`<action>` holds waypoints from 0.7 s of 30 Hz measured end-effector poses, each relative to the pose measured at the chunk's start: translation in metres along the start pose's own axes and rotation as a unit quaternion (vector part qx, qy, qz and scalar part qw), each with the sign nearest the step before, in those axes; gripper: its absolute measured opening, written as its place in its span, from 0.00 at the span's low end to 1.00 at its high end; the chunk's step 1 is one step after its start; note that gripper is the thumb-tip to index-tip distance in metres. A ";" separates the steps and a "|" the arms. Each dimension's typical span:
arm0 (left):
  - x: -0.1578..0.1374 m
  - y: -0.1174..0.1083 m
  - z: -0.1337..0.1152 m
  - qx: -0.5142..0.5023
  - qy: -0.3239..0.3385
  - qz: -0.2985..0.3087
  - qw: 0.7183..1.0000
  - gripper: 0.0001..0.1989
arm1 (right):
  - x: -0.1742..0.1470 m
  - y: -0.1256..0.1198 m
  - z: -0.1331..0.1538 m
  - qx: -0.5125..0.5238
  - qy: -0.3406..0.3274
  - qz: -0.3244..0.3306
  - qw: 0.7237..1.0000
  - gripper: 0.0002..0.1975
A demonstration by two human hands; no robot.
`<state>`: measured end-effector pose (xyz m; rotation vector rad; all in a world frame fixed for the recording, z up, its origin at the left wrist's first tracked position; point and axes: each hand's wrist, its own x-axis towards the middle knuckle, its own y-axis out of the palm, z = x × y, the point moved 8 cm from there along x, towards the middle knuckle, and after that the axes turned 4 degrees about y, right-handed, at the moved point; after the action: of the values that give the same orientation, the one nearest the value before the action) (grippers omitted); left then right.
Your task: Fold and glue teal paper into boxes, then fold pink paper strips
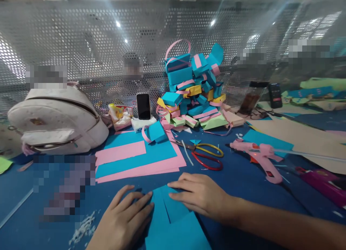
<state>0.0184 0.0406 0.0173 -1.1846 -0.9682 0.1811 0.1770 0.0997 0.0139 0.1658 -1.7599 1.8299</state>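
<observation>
A folded sheet of blue paper lies on the table in front of me, with overlapping flaps and a slit at its far end. My left hand rests along the left edge of that paper, fingers spread and fingertips touching it. Across the far right part, my right hand lies with fingers stretched out, pressing on a folded flap. Neither hand grips anything. Just beyond the hands are scissors with one yellow and one red handle. A pink glue gun lies to their right with a glue stick in its back.
Blue and pink paper sheets lie at centre-left. Behind them a phone stands upright. A pile of small paper bags rises against the perforated metal screen. A white backpack stands left; a magenta object lies right.
</observation>
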 end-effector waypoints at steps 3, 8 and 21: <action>0.000 0.003 0.002 -0.015 0.004 0.018 1.000 0.12 | 0.000 0.001 -0.001 0.023 -0.001 0.010 1.000 0.14; 0.001 0.003 0.006 -0.041 0.004 0.003 0.999 0.12 | -0.001 0.005 -0.002 0.022 -0.003 0.010 1.000 0.13; -0.008 0.010 0.001 0.038 0.067 0.079 0.994 0.16 | -0.002 0.008 -0.004 0.015 0.008 0.009 1.000 0.12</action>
<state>0.0162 0.0408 0.0047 -1.1884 -0.7446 0.2585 0.1760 0.1036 0.0060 0.1474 -1.7292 1.8676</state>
